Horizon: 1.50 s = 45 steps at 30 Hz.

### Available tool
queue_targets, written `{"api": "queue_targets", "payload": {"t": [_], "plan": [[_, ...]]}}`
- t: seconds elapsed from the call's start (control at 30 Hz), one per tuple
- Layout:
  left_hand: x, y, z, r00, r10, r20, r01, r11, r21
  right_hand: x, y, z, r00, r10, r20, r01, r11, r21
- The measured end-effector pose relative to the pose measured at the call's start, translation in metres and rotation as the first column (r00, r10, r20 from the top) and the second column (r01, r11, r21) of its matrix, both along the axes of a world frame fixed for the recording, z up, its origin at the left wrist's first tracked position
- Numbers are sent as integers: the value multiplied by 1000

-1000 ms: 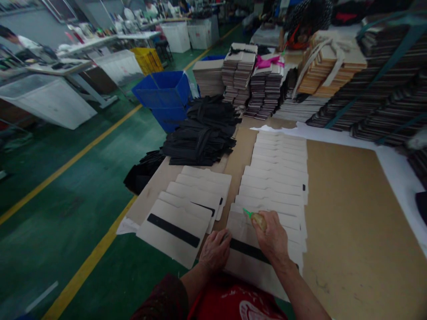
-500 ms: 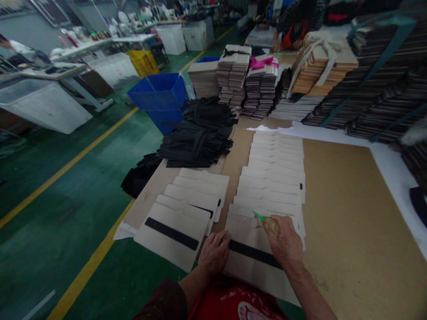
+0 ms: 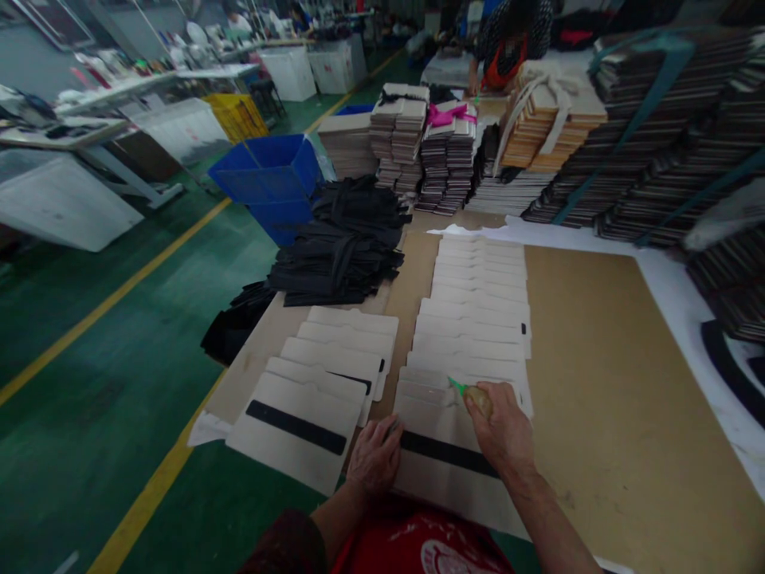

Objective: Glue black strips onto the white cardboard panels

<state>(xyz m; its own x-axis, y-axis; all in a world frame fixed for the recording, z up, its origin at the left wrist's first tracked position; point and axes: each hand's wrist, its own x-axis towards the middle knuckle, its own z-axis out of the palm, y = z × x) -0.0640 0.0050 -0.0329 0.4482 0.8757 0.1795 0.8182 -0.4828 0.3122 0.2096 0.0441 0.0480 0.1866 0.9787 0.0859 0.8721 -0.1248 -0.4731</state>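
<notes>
Two hands reach out over a red garment (image 3: pixel 406 542) whose white print is unreadable. The left hand (image 3: pixel 375 456) lies flat, fingers together, on the left end of a black strip (image 3: pixel 448 453) that runs left to right across the nearest white card panel (image 3: pixel 442 490). The right hand (image 3: pixel 505 434) is clenched round a small yellowish bottle (image 3: pixel 478 399), its green nozzle aimed away and left. Beyond lie overlapping white cards (image 3: pixel 478 319).

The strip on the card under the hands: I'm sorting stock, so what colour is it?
Black strip on an off-white card, clearest in the head view.
</notes>
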Motion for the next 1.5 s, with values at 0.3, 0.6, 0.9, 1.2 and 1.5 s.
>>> {"api": "queue_targets", "payload": {"t": [0.3,0.6,0.9,1.2,1.5], "plan": [[-1,1,-2,1000,4,-5,-4,1000,17,16,-9,2,997,-71,-5,72,997,37],[-3,2,-4,1000,-3,2,3,998,67,37,-23,-1,983,-175,56,174,985,15],[-4,3,-4,1000,-1,-20,3,998,65,41,-26,-3,986,-160,38,158,987,43],[-4,3,-1,1000,-8,-20,9,997,78,24,-16,-8,995,-76,-58,80,995,62],[-5,3,-6,1000,-11,-20,12,996,89,66,-38,-4,967,-250,-37,251,968,20]]}}
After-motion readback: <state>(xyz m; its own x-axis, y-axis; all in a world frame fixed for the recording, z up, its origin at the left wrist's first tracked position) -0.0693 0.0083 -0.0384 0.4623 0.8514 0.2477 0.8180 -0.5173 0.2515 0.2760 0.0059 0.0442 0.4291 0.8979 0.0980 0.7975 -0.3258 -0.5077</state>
